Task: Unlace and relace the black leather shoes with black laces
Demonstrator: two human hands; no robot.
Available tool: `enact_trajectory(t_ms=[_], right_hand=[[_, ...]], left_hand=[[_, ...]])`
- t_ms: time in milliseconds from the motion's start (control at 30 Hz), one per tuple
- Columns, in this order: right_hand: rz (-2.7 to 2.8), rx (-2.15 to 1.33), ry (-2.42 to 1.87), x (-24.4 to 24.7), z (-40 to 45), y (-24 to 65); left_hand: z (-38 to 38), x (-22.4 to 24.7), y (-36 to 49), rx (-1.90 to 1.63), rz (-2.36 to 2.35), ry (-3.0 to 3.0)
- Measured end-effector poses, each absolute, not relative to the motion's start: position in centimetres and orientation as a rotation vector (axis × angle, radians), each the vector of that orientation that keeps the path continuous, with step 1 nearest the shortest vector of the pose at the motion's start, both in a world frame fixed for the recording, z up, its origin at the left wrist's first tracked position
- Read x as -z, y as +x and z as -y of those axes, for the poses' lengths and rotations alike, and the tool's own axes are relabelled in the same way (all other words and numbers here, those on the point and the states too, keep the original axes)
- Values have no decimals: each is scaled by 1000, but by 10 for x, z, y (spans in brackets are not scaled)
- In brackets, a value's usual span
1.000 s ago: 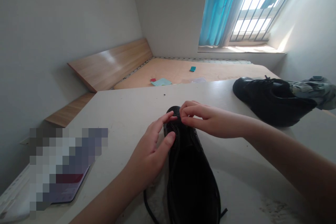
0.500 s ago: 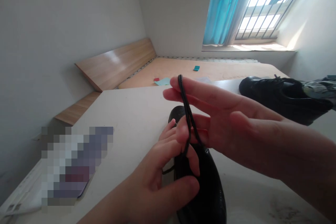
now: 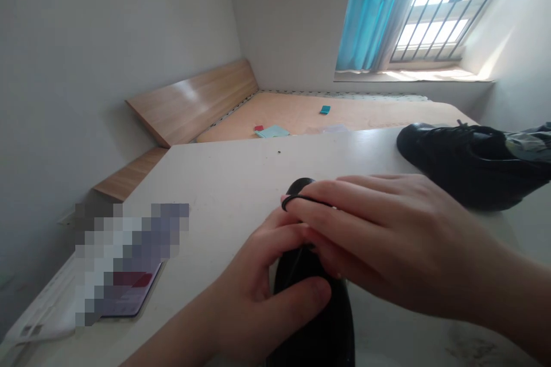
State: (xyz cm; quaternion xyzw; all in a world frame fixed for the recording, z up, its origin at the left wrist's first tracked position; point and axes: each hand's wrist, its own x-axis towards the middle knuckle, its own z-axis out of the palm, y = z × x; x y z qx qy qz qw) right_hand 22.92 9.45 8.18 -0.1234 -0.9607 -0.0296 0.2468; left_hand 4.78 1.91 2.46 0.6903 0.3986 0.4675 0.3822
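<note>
A black shoe (image 3: 318, 332) lies on the white table with its far tip beyond my hands. My right hand (image 3: 387, 229) bends over the middle of the shoe, palm down, with a black shoelace (image 3: 303, 198) looped round a finger near its tip. My left hand (image 3: 262, 275) curls along the shoe's left side, its thumb lying over the shoe. The left fingers meet the right ones at the lace. Where the fingers overlap, the lower part of the lace is hidden.
A second black shoe (image 3: 451, 166) with laces stands on the white table (image 3: 215, 183) at the right. A flat purple item (image 3: 133, 298), partly pixelated, lies at the left. Beyond the table is a bed (image 3: 365, 109) with small papers, below a blue curtain (image 3: 370, 11) and barred window.
My right hand has turned from palm-sideways with straight fingers to palm down, lowering onto the shoe. The lace loop, stretched upright before, now lies low across a finger.
</note>
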Motion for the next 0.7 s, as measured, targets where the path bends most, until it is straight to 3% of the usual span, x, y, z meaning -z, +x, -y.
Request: enact_trajectory(t_ms=[100, 300, 567, 700], right_hand=[[2828, 97, -592, -83, -103, 229], [3004, -528, -986, -96, -129, 245], [2939, -1051, -860, -103, -158, 273], [2440, -1293, -561, -114, -149, 271]], left_hand=[[-26, -24, 49, -1170, -987, 1802], [-33, -19, 52, -1114, -1055, 1916], [-35, -21, 50, -1170, -1165, 1731], [-38, -17, 47, -1268, -1114, 1459]])
